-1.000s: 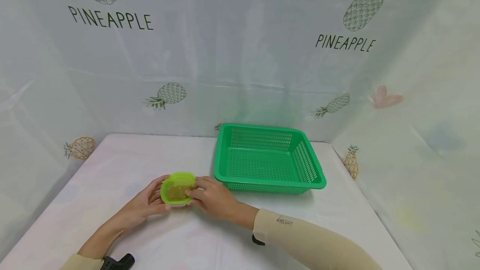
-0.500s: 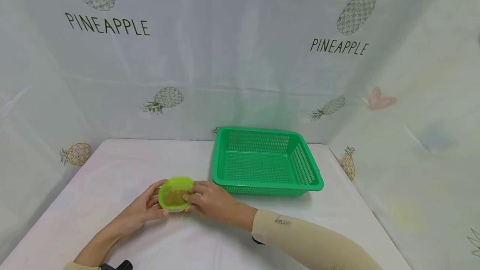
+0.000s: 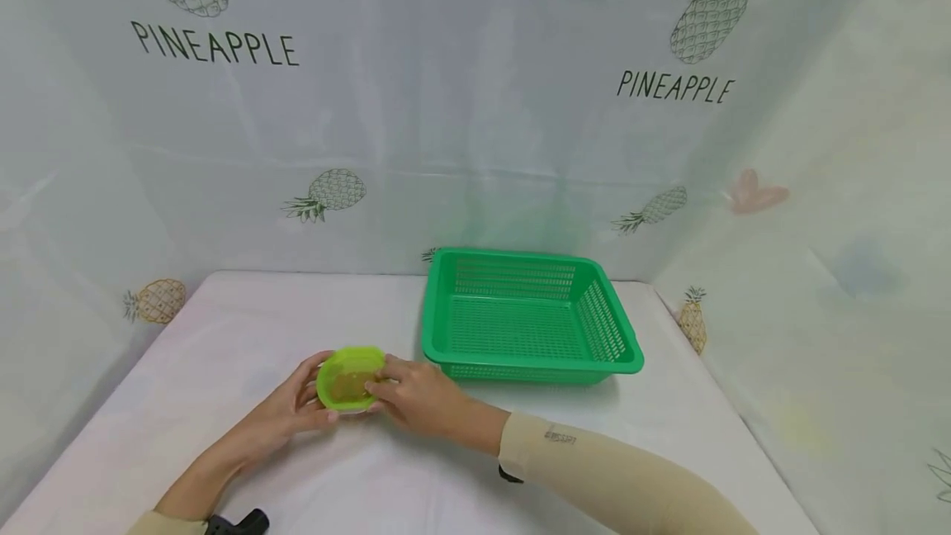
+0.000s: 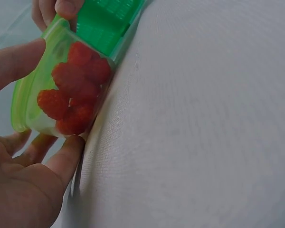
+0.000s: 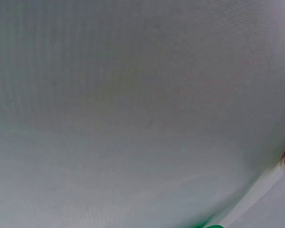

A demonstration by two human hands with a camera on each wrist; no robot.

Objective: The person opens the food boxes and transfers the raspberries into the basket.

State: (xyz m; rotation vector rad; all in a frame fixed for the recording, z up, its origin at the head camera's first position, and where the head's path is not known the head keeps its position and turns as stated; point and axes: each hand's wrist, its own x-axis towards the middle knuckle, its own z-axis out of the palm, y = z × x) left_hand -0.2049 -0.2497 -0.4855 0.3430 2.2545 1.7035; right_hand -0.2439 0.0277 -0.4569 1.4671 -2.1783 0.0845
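A small clear food container (image 4: pixel 97 102) with a lime-green lid (image 3: pixel 343 386) sits on the white cloth, left of the basket. Red raspberries (image 4: pixel 69 80) show through its wall. My left hand (image 3: pixel 276 418) grips it from the left, with the thumb at the lid's edge and fingertips against the side in the left wrist view. From the right, my right hand (image 3: pixel 429 397) pinches the lid's rim, one fingertip over its top. The lid lies over the container's mouth. In the right wrist view my right hand is out of frame; only a red bit appears at the right edge.
A green perforated plastic basket (image 3: pixel 531 372) stands at the back right of the table, beyond my right hand. Pale cloth covers the table (image 3: pixel 461 477), and a pineapple-print curtain (image 3: pixel 505 106) hangs close behind and along both sides.
Both hands keep their places around the container, with barely any finger movement. The head view tilts slightly and comes partly back.
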